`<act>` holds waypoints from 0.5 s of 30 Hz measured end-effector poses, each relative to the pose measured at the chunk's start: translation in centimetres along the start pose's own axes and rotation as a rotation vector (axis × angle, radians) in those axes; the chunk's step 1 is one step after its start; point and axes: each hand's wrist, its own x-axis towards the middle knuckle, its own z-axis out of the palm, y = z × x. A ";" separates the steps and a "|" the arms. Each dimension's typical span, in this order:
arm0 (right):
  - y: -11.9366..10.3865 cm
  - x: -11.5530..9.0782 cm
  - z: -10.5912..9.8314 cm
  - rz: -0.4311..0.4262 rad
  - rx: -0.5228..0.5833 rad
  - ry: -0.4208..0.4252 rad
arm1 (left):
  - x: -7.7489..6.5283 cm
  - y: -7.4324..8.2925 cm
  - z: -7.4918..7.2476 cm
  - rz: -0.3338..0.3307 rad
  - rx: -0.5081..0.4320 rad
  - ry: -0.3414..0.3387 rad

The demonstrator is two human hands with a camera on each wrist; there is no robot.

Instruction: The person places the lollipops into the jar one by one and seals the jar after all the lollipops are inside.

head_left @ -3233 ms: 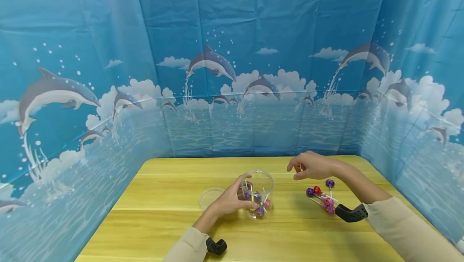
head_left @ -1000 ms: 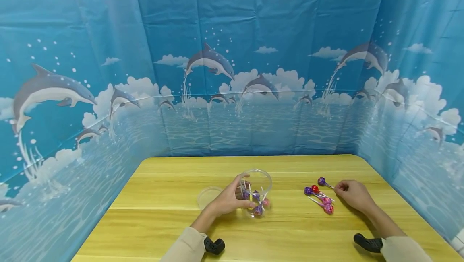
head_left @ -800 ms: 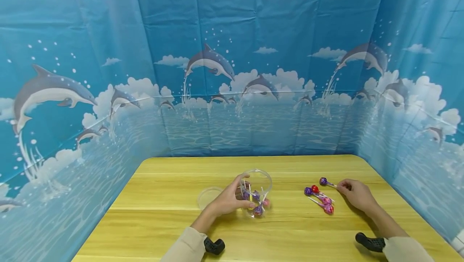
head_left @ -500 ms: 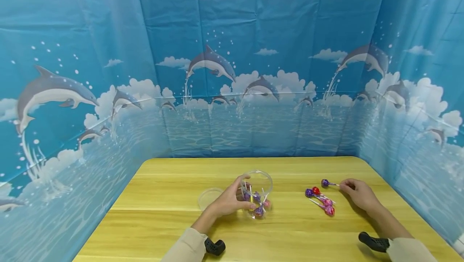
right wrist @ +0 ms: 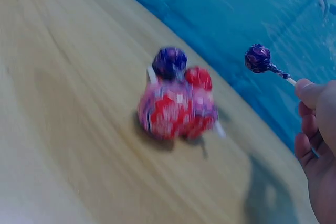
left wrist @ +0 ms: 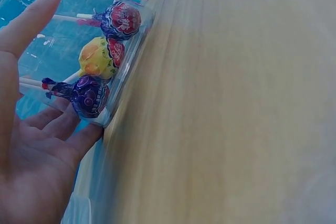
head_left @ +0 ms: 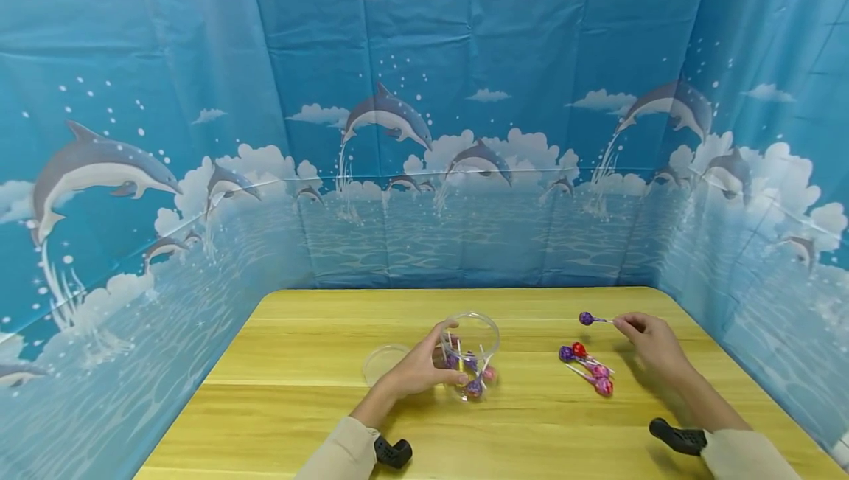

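Note:
My left hand (head_left: 421, 366) curls round a clear plastic jar (head_left: 472, 332) that stands on the table without a lid. Inside it lie several wrapped lollipops, among them a yellow one (left wrist: 100, 57) and a purple one (left wrist: 90, 96). Between thumb and fingers, my right hand (head_left: 655, 343) pinches the stick of a purple lollipop (right wrist: 258, 58), its head pointing left. That lollipop is raised above the table. Below and left of it, a small pile of loose lollipops (head_left: 600, 372), pink, red and purple, lies on the wood.
A clear round lid (head_left: 385, 363) lies flat on the yellow wooden table (head_left: 298, 362), left of the jar and partly behind my left hand. A blue dolphin-print curtain (head_left: 424, 229) hangs along the table's back and sides.
My right hand came down from above the pile, gripped the purple lollipop's stick, and has lifted it off the table. My left hand has stayed on the jar.

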 end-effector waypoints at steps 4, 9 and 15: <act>-1.4 0.3 0.4 -0.019 0.043 -0.009 | -0.1 -0.1 0.1 -0.002 -0.021 -0.008; -3.7 0.8 1.1 -0.024 0.110 -0.034 | -0.1 -0.1 0.1 -0.009 0.000 -0.006; -6.5 1.7 2.0 -0.052 0.166 -0.054 | 0.1 0.0 -0.1 0.003 -0.040 -0.019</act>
